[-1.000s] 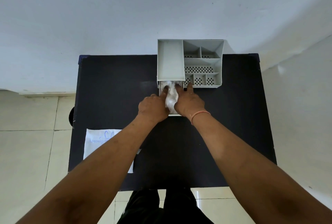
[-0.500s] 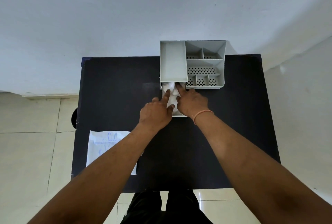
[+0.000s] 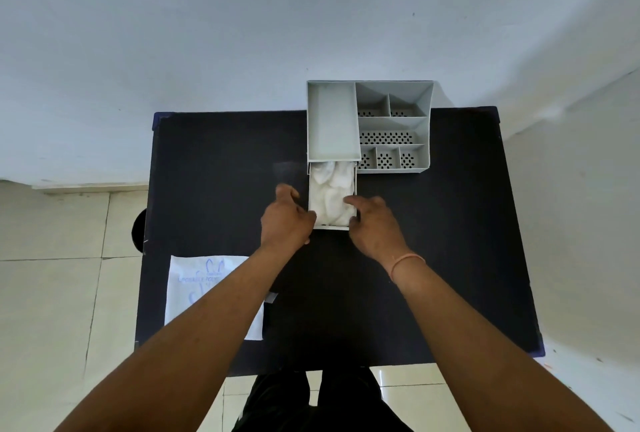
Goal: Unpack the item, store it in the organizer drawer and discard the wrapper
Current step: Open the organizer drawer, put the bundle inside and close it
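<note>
A grey organizer (image 3: 394, 127) stands at the far edge of the black table (image 3: 450, 241). Its drawer (image 3: 333, 227) is pulled out toward me, and a crumpled white cloth item (image 3: 332, 194) lies inside it. My left hand (image 3: 285, 222) is beside the drawer's left front corner, thumb touching that corner and fingers loosely curled and apart. Over at the right front corner is my right hand (image 3: 375, 224), its fingertips resting on the drawer's right wall. Neither hand holds the cloth. The empty white wrapper (image 3: 204, 293) with blue print lies flat at the table's near left, partly under my left forearm.
The organizer's open top has a long tray (image 3: 332, 120) and several perforated compartments (image 3: 386, 137). A dark round object (image 3: 138, 231) shows on the floor just past the table's left edge. A white wall is behind the table, and tiled floor (image 3: 52, 293) lies to the left.
Both hands have come off the cloth and moved apart to the drawer's front corners. The cloth now lies uncovered in the drawer.
</note>
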`<act>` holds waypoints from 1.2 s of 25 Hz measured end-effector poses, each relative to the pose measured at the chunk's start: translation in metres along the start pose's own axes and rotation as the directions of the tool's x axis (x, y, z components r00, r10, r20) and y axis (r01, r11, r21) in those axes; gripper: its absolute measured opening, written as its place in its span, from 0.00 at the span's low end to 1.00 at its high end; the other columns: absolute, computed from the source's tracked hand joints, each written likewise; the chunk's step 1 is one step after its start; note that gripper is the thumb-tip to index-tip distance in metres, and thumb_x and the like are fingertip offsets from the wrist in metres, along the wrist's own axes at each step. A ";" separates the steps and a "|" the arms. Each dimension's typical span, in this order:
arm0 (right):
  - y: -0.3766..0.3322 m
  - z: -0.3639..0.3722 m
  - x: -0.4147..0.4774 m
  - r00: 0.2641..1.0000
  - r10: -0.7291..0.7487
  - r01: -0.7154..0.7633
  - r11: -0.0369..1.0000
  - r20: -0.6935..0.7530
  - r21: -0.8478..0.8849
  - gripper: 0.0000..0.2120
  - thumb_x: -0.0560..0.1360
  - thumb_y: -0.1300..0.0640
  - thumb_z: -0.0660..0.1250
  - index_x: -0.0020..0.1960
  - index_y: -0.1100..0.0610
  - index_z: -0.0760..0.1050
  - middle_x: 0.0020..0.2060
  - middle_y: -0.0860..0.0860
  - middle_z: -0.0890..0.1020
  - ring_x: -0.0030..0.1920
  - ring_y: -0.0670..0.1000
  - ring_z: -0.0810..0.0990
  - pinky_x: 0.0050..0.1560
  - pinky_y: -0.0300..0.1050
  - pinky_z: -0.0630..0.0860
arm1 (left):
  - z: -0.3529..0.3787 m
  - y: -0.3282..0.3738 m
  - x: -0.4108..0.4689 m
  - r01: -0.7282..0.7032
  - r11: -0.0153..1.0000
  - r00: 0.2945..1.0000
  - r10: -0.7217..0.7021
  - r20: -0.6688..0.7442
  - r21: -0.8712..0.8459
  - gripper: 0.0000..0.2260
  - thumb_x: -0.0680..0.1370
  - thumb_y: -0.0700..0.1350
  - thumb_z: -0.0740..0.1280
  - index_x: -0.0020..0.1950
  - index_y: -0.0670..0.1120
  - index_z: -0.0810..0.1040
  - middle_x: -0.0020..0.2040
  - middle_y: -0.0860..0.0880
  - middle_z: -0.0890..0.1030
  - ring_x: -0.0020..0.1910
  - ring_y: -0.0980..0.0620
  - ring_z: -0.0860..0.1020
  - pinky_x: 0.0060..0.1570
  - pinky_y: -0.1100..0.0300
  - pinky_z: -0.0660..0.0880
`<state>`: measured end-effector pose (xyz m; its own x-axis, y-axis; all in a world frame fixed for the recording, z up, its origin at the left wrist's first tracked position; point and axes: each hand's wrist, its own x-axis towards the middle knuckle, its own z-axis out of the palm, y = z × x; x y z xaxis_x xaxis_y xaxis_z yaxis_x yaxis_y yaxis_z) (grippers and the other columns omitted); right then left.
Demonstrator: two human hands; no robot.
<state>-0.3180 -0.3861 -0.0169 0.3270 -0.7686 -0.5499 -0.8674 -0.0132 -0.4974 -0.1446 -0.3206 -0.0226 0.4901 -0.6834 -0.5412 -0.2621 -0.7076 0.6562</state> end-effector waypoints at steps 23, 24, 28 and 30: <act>-0.047 -0.015 0.064 0.855 0.505 -0.352 0.397 0.119 0.848 0.14 0.73 0.59 0.80 0.51 0.56 0.76 0.47 0.54 0.84 0.41 0.50 0.82 0.37 0.47 0.83 | 0.017 0.057 0.060 0.385 0.841 0.906 -0.423 -0.016 -0.380 0.05 0.76 0.36 0.74 0.44 0.43 0.79 0.45 0.41 0.84 0.37 0.47 0.80 0.39 0.54 0.82; -0.049 -0.014 0.067 0.854 0.512 -0.354 0.442 0.093 0.824 0.18 0.72 0.57 0.81 0.55 0.56 0.76 0.50 0.54 0.84 0.42 0.50 0.82 0.37 0.47 0.83 | 0.018 0.056 0.061 0.386 0.836 0.906 -0.422 -0.007 -0.390 0.07 0.75 0.36 0.75 0.44 0.44 0.79 0.45 0.41 0.83 0.38 0.47 0.80 0.38 0.54 0.81; -0.059 -0.018 0.075 0.852 0.522 -0.356 0.619 -0.028 0.700 0.31 0.68 0.54 0.83 0.66 0.57 0.73 0.56 0.54 0.81 0.39 0.50 0.80 0.31 0.44 0.81 | 0.015 0.052 0.061 0.385 0.753 0.908 -0.411 0.075 -0.533 0.07 0.75 0.37 0.78 0.48 0.43 0.82 0.51 0.44 0.84 0.49 0.47 0.83 0.41 0.55 0.84; -0.059 -0.021 0.078 0.854 0.519 -0.334 0.589 -0.027 0.736 0.30 0.68 0.56 0.82 0.65 0.56 0.73 0.56 0.55 0.83 0.42 0.52 0.82 0.30 0.43 0.80 | 0.012 0.051 0.062 0.391 0.666 0.902 -0.416 0.118 -0.635 0.09 0.77 0.36 0.76 0.57 0.41 0.83 0.53 0.42 0.85 0.48 0.48 0.84 0.45 0.53 0.86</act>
<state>-0.2489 -0.4584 -0.0163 -0.1816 -0.6808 -0.7096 -0.3439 0.7200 -0.6028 -0.1374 -0.4010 -0.0286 0.4526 -0.3429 -0.8232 0.5449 -0.6244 0.5597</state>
